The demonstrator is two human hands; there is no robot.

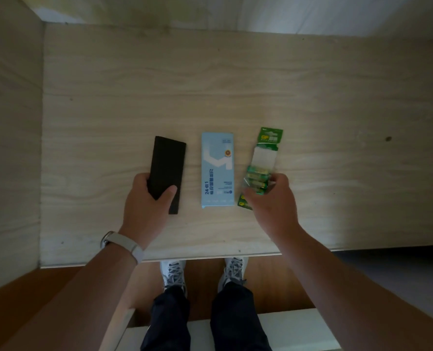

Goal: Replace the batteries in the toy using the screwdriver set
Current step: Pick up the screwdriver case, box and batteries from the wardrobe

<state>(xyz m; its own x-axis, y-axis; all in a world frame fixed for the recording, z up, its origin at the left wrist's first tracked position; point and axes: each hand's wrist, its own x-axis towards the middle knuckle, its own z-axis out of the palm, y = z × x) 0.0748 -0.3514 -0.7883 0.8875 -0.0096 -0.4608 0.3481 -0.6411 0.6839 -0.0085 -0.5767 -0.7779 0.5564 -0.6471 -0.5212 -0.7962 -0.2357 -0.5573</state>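
Black flat toy (168,168) sits near the desk's (159,84) front edge, left of centre; my left grip (147,201) is clamped on its near end, thumb on top. Blue screwdriver set box (217,171) lies just right of it, not touching. My right grip (271,198) pinches the green battery pack (262,163) beside the box.

The person wears a white-strapped wristwatch (124,243), dark trousers (170,319) and white laced trainers (173,271).

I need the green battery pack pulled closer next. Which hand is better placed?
Right. The right hand pinches the near end of the battery pack, thumb on one side and fingers on the other. The left hand grips the black slab, and the blue box lies between it and the pack.
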